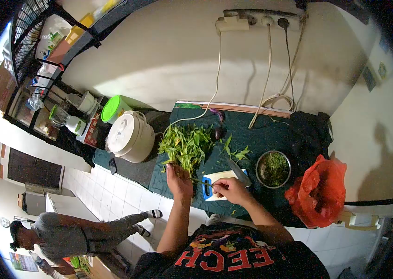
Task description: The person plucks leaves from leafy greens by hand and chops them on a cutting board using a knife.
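Note:
My left hand [179, 180] is curled around a green stem, just below a big bunch of leafy greens [185, 145] on the dark green cloth. Toward the right the thin stem [199, 182] stretches to my right hand [230, 189], which pinches its other end between thumb and fingers. Under my right hand lies a white cutting board [214, 177] with a blue end. A knife [239, 173] rests across the board's far right corner, beside a few loose leafy sprigs [237, 152]. To the right stands a metal bowl [290, 171] of chopped greens.
A red plastic bag [319, 193] sits at the table's right edge. Behind the greens is a purple eggplant [219, 132]. A white rice cooker [129, 137] and a green-lidded tub [113, 109] stand left. Cords hang from a power strip [261, 19]. Another person [75, 235] stands at lower left.

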`<state>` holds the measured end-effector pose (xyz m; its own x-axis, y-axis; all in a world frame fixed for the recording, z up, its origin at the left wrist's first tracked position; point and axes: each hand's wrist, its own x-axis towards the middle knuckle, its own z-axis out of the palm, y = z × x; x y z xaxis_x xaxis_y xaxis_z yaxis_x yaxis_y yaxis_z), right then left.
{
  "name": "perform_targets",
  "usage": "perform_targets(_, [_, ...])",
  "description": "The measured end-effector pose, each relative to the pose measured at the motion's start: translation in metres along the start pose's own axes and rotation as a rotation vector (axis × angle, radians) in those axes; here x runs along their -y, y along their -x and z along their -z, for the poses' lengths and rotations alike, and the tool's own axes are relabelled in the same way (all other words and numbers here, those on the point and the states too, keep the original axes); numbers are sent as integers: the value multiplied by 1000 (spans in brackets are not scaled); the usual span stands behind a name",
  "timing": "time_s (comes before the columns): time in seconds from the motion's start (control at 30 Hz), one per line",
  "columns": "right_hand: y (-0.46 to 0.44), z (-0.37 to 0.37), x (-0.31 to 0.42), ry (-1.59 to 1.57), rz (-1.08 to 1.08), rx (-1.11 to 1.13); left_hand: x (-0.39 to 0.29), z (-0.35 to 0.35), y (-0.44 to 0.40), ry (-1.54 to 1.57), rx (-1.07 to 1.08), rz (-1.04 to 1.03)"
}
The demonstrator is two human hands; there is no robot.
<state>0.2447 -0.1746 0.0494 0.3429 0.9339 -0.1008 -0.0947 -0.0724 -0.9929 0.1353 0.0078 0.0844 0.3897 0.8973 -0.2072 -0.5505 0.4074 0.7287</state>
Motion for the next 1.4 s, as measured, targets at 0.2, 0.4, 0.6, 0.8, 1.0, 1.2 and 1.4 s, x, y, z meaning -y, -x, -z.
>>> perform_targets(0.2, [4, 1, -20, 304, 89, -245, -9, -30, 35, -1279, -160, -942])
perform_targets(0.4, [24, 21, -47, 363, 31, -247, 46, 22, 49, -1877, 1169, -614])
perform_targets(0.6, [83, 23, -83, 1125, -142, -431, 115, 80, 37, -1553, 804, -313])
perform_targets(0.8, [92, 26, -145, 1196, -289, -411, 141, 85, 35, -1503, 481, -190])
perform_targets(1.0, [107, 24, -69, 870, -380, -347, 151, 103, 42, -1598, 523, -235])
perform_targets(1.2, [114, -3, -86, 741, -391, -335, 155, 111, 51, -1545, 591, -229])
perform_targets(1.4, [106, -16, -111, 817, -530, -273, 153, 115, 45, -1584, 650, -251])
